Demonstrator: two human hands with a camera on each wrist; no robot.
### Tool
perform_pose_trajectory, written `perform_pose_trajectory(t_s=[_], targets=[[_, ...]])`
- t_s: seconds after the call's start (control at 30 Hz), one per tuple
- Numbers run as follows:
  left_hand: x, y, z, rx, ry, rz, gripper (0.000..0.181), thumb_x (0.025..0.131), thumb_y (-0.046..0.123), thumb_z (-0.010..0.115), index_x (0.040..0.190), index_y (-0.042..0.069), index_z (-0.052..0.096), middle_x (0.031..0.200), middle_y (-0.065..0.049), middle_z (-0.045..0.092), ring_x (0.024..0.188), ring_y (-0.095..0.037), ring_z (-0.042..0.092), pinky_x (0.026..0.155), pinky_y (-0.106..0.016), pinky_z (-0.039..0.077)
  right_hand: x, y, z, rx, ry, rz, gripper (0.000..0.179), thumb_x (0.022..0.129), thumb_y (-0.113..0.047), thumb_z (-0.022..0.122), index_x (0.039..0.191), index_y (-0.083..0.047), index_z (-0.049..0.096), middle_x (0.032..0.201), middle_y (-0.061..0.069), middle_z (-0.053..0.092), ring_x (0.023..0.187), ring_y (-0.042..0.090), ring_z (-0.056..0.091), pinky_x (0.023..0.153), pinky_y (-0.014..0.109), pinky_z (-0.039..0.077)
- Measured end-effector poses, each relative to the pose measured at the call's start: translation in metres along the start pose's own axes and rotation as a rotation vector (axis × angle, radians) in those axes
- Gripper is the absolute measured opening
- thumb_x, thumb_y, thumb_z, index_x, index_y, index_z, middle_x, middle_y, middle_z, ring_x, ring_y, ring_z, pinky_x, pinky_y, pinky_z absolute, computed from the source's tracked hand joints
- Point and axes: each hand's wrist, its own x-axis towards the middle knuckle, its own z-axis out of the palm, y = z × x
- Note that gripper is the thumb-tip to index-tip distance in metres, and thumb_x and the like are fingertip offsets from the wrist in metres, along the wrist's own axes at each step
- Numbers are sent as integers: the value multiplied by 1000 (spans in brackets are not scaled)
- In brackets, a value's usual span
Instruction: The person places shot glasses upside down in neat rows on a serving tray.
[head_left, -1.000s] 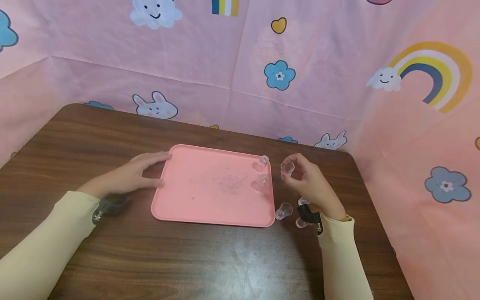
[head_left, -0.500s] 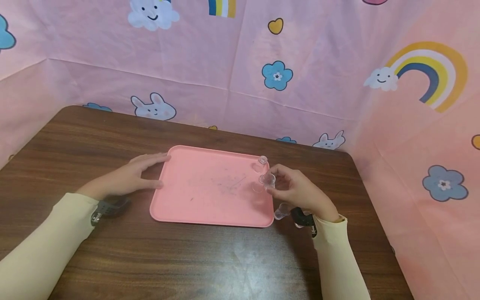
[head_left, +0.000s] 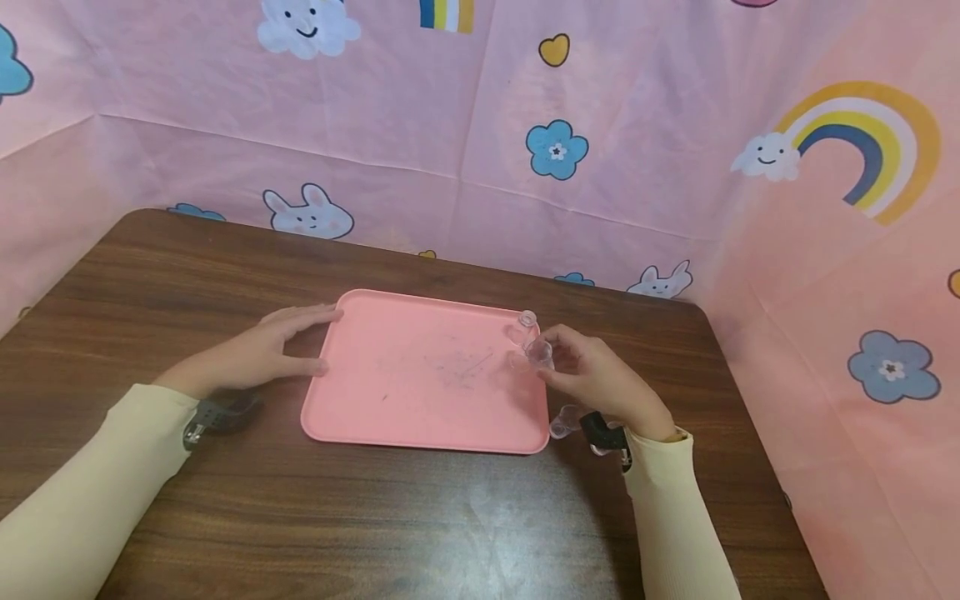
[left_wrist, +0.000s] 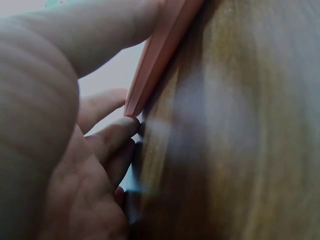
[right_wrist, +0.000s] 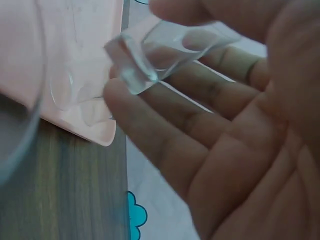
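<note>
My right hand (head_left: 596,375) holds a small clear shot glass (head_left: 538,356) at the right edge of the pink tray (head_left: 405,392). In the right wrist view this shot glass (right_wrist: 172,55) is tilted between the thumb and the fingers. Another clear shot glass (head_left: 517,333) stands or leans in the tray's far right corner; one more is partly hidden behind the held one. My left hand (head_left: 251,350) touches the tray's left rim with thumb and fingertips spread. The left wrist view shows the thumb and fingers against the tray edge (left_wrist: 155,65).
Outside the tray's near right corner, a clear shot glass (head_left: 564,422) lies on the brown wooden table (head_left: 360,525). Under my right wrist, more glassware (head_left: 598,451) is mostly hidden. A patterned pink cloth (head_left: 420,150) closes off the back and sides.
My right hand has carried the shot glass leftward from beside the tray to its right edge, then shifted slightly away from me. My left hand has stayed at the tray's left rim.
</note>
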Motion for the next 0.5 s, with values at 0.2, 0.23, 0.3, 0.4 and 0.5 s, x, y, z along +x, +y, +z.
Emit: perform_pose_trajectory(t_s=[0.2,0.23,0.3,0.4,0.5], targets=[[-1,0,-1,1,-4,12,80,91,40,79,158,16,42,166,-16,32,152,-48,18,115,-77,15,-1,-7,-2,56,82,-57,32,93,-5,77,120,-11,63,111,3,72,101,20,71,91,40,59],[-1,0,-1,1,-6,16,80,91,40,79,158,15,42,166,-17,32,152,-49,18,115,-77,15,-1,-9,-2,60,81,-60,32,92,-7,79,120,-12,62,110,3,72,100,19,71,90,38,59],[-1,0,-1,1,-6,21,81,91,39,79,158,14,42,166,-18,32,152,-48,19,115,-76,16,-1,-11,-2,61,70,-65,31,92,-11,80,117,-12,62,107,2,71,98,18,69,88,35,59],[0,0,-2,0,-7,22,81,91,40,80,158,14,42,165,-19,32,152,-48,20,116,-76,16,-3,-10,-3,30,70,-55,28,91,-12,82,111,-14,63,99,-1,70,89,17,66,80,30,57],[0,0,-1,4,-8,23,81,91,40,80,158,14,42,165,-18,33,152,-48,20,116,-76,16,-5,-6,-6,-14,107,-51,25,92,-11,80,111,-18,66,97,-5,68,81,16,61,70,28,54]])
